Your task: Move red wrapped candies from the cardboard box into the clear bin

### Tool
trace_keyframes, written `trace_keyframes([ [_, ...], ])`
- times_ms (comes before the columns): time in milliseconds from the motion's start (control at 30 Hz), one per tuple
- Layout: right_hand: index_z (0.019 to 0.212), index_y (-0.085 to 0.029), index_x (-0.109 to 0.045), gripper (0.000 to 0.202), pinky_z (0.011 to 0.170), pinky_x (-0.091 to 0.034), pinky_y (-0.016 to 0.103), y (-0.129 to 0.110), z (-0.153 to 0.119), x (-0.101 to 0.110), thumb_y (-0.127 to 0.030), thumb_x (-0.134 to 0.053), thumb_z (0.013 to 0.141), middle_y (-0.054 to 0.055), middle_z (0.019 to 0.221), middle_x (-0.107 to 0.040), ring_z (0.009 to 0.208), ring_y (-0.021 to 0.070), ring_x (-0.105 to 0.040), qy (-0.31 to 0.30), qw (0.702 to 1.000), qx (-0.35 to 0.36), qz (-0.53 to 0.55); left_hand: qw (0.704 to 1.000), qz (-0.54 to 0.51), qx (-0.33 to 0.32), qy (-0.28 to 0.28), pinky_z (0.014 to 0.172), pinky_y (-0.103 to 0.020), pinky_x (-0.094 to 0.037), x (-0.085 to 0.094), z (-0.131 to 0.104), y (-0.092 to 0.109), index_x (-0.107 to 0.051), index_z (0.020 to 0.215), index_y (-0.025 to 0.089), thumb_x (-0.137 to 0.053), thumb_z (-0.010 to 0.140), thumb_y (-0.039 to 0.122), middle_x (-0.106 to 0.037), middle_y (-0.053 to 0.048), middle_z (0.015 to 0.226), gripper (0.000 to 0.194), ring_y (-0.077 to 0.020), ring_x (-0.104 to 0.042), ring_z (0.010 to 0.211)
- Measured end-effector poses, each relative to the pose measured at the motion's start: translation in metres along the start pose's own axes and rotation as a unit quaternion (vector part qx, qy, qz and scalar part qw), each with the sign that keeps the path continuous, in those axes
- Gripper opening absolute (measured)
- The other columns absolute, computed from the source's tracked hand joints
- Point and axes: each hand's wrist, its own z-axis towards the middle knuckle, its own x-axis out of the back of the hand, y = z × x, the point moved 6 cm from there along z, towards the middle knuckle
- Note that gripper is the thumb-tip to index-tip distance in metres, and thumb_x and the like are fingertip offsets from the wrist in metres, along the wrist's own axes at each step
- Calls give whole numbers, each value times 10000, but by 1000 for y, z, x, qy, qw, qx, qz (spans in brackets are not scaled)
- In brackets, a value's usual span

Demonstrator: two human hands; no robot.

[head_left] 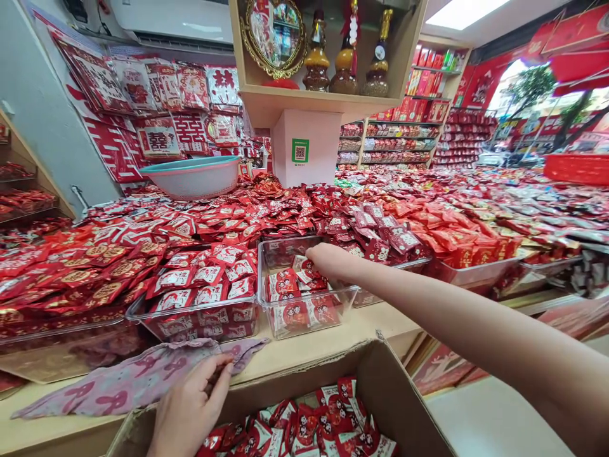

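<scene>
My right hand (330,260) reaches over the rim of a clear plastic bin (281,252) and is at the small red-and-white packets (284,284) in it. Its fingers point down and are mostly hidden, so I cannot tell whether they grip a packet. At the lower left, my left hand (193,403) is above the near-left side of an open cardboard box (394,387), its thumb and fingers pressed together. Whether anything is between them I cannot make out. Similar red packets (309,425) lie loose in the box. A pink patterned cloth (128,381) lies beside the left hand.
Bins of red packets (202,279) flank the clear bin, with heaps behind. A pale basin (193,178) rests on the left heap. A white pillar (307,143) with a QR code carries a wooden display box (318,98) above the counter.
</scene>
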Motion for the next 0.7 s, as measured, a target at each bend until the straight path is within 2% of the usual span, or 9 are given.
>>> trace_keyframes([
  [133, 917, -91, -627, 261, 672, -453, 288, -8, 19, -30, -97, -421, 757, 180, 881, -626, 867, 240, -589, -78, 995, 11, -55, 999, 14, -10, 39, 565, -207, -416, 1, -3, 5, -613, 818, 275, -483, 722, 356, -690, 20, 787, 181, -166, -623, 682],
  [267, 944, -80, -629, 262, 723, -453, 288, -8, 24, -41, -108, -447, 758, 196, 922, -619, 924, 233, -571, -113, 992, 5, -62, 998, 23, -9, 53, 574, -215, -404, 0, -4, 4, -603, 821, 276, -475, 724, 362, -688, 17, 801, 181, -172, -619, 707],
  [433, 967, -86, -621, 293, 699, -468, 359, 0, 31, -43, -98, -420, 755, 194, 951, -613, 919, 275, -569, -115, 991, -22, -59, 998, 30, -13, 52, 567, -209, -398, -2, -4, 5, -592, 824, 274, -464, 731, 362, -685, 15, 804, 181, -160, -620, 687],
  [600, 1049, -50, -551, 334, 692, -470, 314, 10, 42, -36, -76, -442, 734, 212, 946, -605, 908, 262, -576, -82, 995, -28, -45, 997, 39, -22, 59, 565, -208, -389, 0, -3, 8, -590, 812, 271, -457, 729, 351, -683, 19, 792, 176, -166, -623, 710],
  [700, 967, -42, -588, 287, 671, -472, 301, 9, 46, -30, -55, -470, 705, 203, 898, -623, 863, 257, -592, -97, 994, -14, -56, 997, 38, -20, 60, 557, -209, -385, 0, -3, 8, -598, 807, 266, -460, 723, 344, -683, 20, 771, 179, -166, -622, 692],
])
